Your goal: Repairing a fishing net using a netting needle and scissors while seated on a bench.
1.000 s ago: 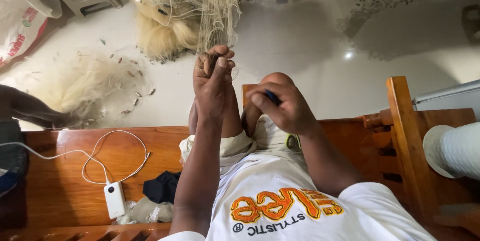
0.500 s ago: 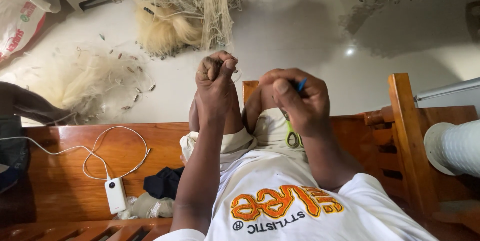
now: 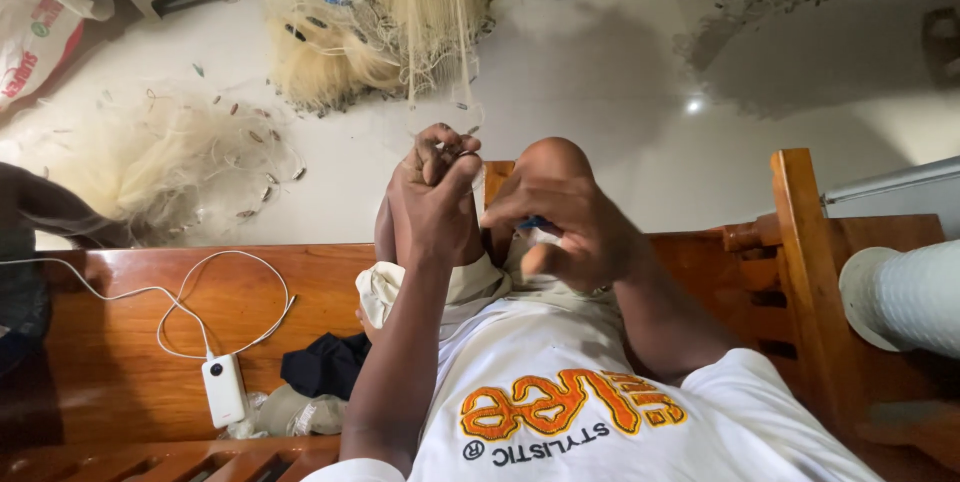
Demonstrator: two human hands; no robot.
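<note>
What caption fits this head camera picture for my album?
Seated on a wooden bench, the left hand pinches pale fishing net while the right hand grips a small blue tool.

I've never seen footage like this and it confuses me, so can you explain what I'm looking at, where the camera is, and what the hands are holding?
There is no machine here. The camera sits on a person's head and looks down, so you see their own arms, white shirt and raised knee. The left hand pinches strands of a pale fishing net that hangs down to the white floor. The right hand grips a small blue tool, mostly hidden. The person sits on a wooden bench, where a white power bank with its cable and a dark cloth lie.
</note>
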